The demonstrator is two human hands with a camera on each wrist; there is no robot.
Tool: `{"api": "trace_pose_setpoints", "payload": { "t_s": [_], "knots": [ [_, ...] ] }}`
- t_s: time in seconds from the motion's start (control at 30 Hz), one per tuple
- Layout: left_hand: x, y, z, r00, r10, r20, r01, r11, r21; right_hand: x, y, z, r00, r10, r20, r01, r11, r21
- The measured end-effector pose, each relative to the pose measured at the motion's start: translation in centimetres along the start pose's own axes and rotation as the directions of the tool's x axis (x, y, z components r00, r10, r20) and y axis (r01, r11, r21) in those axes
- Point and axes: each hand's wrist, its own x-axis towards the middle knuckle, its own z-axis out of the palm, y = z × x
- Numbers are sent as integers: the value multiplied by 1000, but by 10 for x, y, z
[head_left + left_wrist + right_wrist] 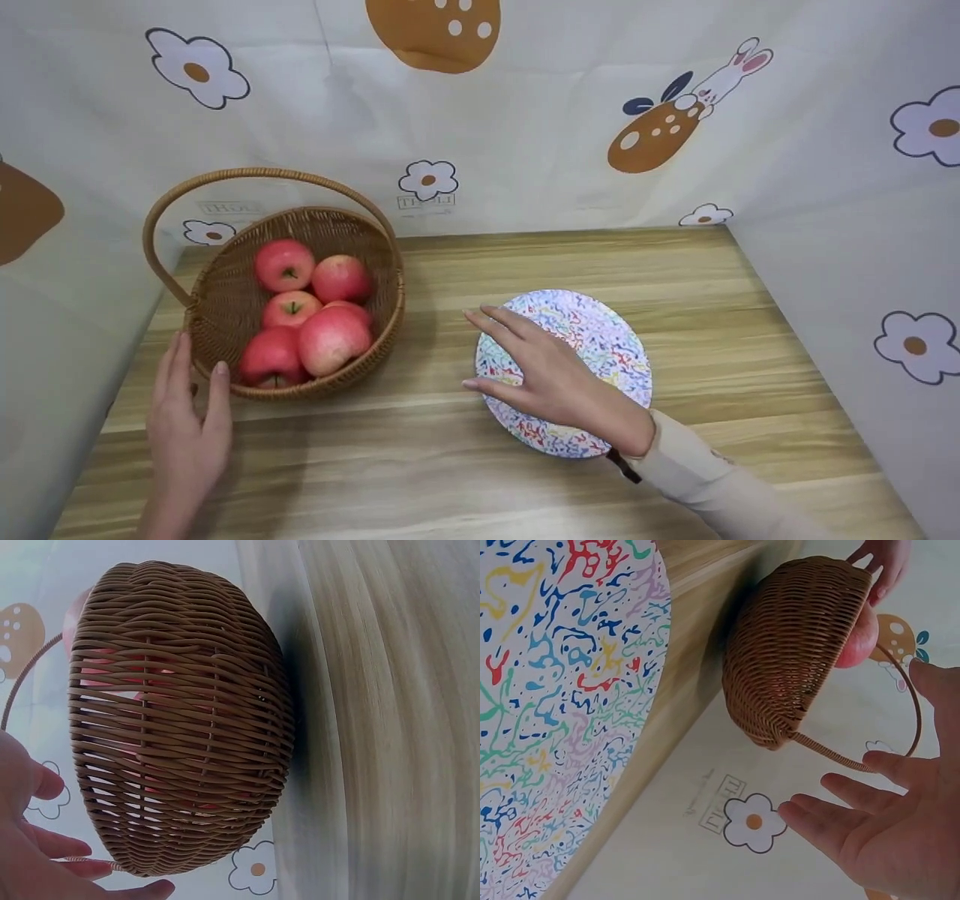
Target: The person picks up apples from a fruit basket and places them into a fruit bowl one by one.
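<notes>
A brown wicker basket [382, 352] with a tall arched handle [262, 172] stands at the left of the table, holding several red apples [334, 341]. Beside its near left rim is my left hand [187, 427], fingers extended and thumb apart; the head view does not settle whether the fingertips touch the weave. In the left wrist view the basket's side [180, 720] fills the middle, with the left hand's fingers [64, 844] at its edge. My right hand [547, 375] hovers above a round, multicoloured speckled board [615, 337], its fingers spread and pointing toward the basket, holding nothing.
The wood-grain table [720, 360] is enclosed by a pale cloth backdrop [540, 97] printed with flowers and rabbits, rising behind and on both sides. The basket stands close to the back wall. Bare tabletop lies between basket and board.
</notes>
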Motion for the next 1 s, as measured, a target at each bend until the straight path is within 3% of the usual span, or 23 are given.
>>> {"api": "trace_pose_setpoints", "payload": {
  "t_s": [0.4, 0.63, 1.0],
  "knots": [
    [1, -5, 4, 999, -26, -29, 24, 998, -65, 12, -7, 8, 1000, 11, -20, -10, 1000, 28],
    [4, -8, 8, 998, 20, -67, -24, 998, -62, 21, -10, 16, 1000, 6, -21, -4, 998, 68],
    [9, -8, 13, 998, 37, -55, -43, 994, -101, 36, -21, 26, 998, -14, -57, 20, 994, 106]
  ]
}}
